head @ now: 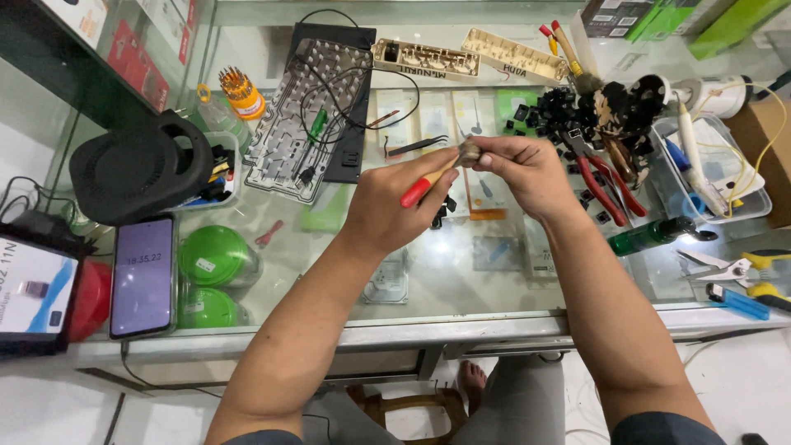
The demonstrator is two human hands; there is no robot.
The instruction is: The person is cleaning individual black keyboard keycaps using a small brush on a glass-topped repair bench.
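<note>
My left hand (pixel 395 202) grips a small brush with a red-tipped wooden handle (pixel 422 188), its bristle end raised toward my right hand. My right hand (pixel 521 169) pinches a small dark part (pixel 470 151) between thumb and fingertips, right at the brush head. Both hands hover above the glass counter (pixel 461 288). A few black keycaps (pixel 445 206) lie just under the hands.
A stripped keyboard plate (pixel 305 115) with wires lies at the back, with a pile of black keycaps (pixel 560 111) and red-handled pliers (pixel 606 185) to the right. A black speaker (pixel 140 169), phone (pixel 142 276), green lids (pixel 212 255), screwdriver set (pixel 241 92) stand left. Cutters (pixel 741 268) lie far right.
</note>
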